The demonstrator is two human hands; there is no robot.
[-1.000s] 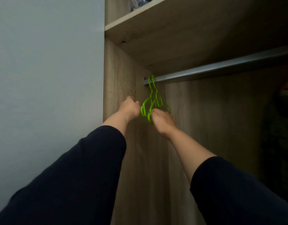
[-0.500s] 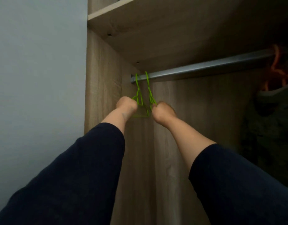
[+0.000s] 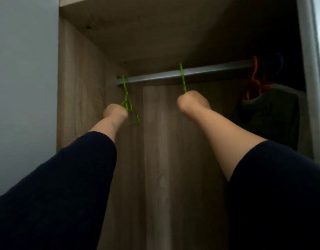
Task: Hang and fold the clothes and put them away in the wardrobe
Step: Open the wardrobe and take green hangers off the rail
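Two bright green hangers hook over the grey wardrobe rail [image 3: 209,72]. My left hand [image 3: 115,112] grips the left green hanger [image 3: 128,105] at the rail's left end, close to the side wall. My right hand [image 3: 191,103] is closed on the second green hanger [image 3: 182,79], of which only the hook and neck show above my fist. This one sits well to the right along the rail. Both hangers are bare.
At the rail's right end an orange hanger [image 3: 254,76] carries a dark garment [image 3: 269,112]. A blue hanger [image 3: 280,60] shows dimly behind it. The wooden shelf [image 3: 155,33] is close above the rail. A grey wall [image 3: 24,78] lies left, a pale frame [image 3: 309,69] right.
The two green hangers were together at the left end; my right hand has slid one rightward along the rail. My left hand stays holding the other near the side wall.
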